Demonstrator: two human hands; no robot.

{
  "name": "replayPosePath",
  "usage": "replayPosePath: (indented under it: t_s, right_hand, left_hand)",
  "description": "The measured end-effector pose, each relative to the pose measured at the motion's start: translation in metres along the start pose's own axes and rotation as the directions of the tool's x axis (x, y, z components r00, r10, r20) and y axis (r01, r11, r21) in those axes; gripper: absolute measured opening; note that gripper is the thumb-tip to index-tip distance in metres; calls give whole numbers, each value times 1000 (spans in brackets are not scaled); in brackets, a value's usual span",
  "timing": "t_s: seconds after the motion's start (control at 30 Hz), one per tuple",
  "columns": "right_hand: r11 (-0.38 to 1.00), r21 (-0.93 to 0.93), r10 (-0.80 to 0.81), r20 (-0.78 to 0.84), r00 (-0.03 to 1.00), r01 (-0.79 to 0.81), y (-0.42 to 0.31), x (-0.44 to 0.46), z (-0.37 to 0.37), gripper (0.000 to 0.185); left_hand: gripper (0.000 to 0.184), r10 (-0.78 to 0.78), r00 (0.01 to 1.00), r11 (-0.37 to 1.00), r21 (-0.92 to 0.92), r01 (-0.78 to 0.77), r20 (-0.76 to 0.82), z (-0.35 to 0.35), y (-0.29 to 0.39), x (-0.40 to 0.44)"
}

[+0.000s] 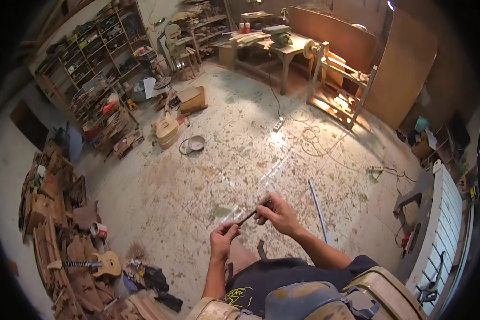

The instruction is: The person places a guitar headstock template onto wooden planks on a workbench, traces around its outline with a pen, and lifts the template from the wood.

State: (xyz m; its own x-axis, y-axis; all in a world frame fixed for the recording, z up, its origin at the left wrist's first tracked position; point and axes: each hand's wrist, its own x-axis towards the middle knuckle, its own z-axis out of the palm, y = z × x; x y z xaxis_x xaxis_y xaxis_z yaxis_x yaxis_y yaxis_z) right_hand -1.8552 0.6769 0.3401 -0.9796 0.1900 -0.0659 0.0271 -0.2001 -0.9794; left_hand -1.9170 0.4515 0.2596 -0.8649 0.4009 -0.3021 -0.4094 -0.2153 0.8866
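A thin dark rod (247, 217) runs between my two hands, tilted up toward the right. My left hand (223, 240) pinches its lower end between thumb and fingers. Around its upper end the fingers of my right hand (276, 213) are closed. Both hands are in front of my dark shirt, above the speckled floor. What exactly the rod is, I cannot tell.
A long blue-grey bar (318, 210) is to the right of my hands. A white slatted panel (444, 224) stands at the right. Wood pieces and a guitar body (109, 263) lie at the left. Cables (314, 141) and a round pan (196, 143) are on the floor.
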Motion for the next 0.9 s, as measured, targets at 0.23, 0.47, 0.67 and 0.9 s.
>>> replayPosePath:
  t_s: [0.23,0.47,0.67,0.9]
  right_hand:
    - [995,91,59,-86,995,-51,23,195,9,16]
    - [996,80,66,-265,962,-46,-34,355,-1,16]
    - [992,87,111,-309,945,-88,-7,483,-45,14]
    - [986,-149,63,-91,994,-76,-23,702,-136,18]
  left_hand:
    - [21,-30,986,998,60,21,162,-38,63,217]
    - [21,-82,868,957,282,-69,490,-24,194,428]
    - [20,-130,809,877,447,-176,574,-8,233,591]
    - [18,-144,842,793,569,-217,521,33,287,790]
